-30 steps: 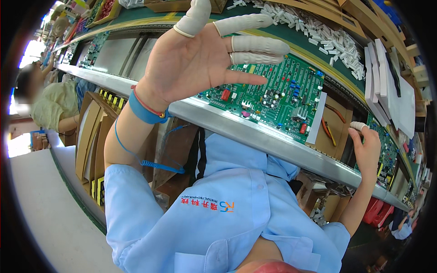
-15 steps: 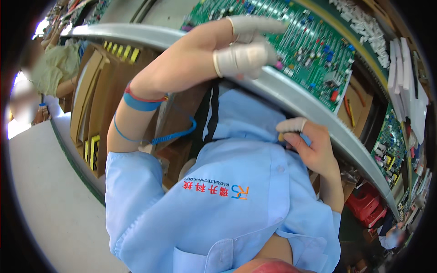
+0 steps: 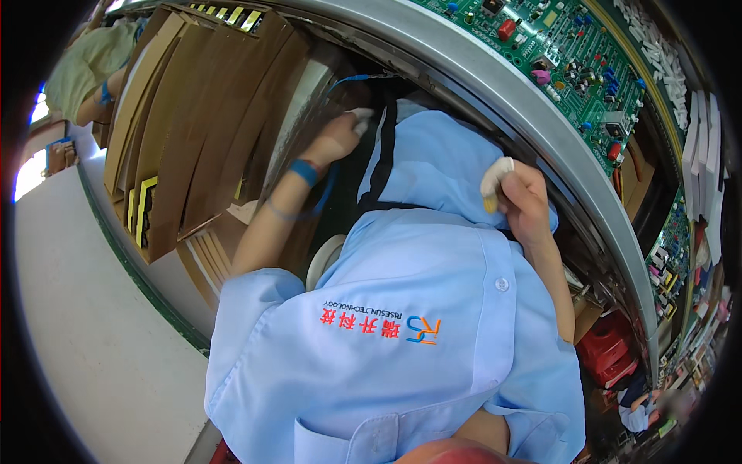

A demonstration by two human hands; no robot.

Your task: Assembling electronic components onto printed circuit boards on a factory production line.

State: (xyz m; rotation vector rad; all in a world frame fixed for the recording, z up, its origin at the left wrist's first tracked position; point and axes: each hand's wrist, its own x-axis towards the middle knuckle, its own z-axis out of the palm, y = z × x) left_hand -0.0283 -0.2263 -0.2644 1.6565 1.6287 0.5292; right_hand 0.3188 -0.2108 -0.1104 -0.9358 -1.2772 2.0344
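Note:
My left hand [image 3: 338, 139] is low on the left, between my lap and the cardboard boxes. White finger cots cover some of its fingertips. The fingers look curled together, and whatever they may hold is hidden. A blue wrist strap [image 3: 304, 172] circles that wrist, with a thin blue cord looping from it. My right hand [image 3: 527, 199] is above my lap, just short of the metal bench edge [image 3: 541, 124]. Its fingers are bent inward, with a pale cot on one. A small yellowish spot shows at the fingertips, too little to name.
Green circuit boards [image 3: 560, 58] filled with components lie beyond the bench edge. Upright cardboard boxes [image 3: 209, 116] stand at the left beside a pale table [image 3: 93, 309]. White foam sheets [image 3: 699, 162] are at the far right, and a red stool [image 3: 609, 352] is below. Another person's arm [image 3: 108, 93] shows upper left.
My left hand has dropped from over the circuit boards to beside my lap. My right hand has risen slightly, with its fingers still bent. The view has shifted, showing more of the boxes.

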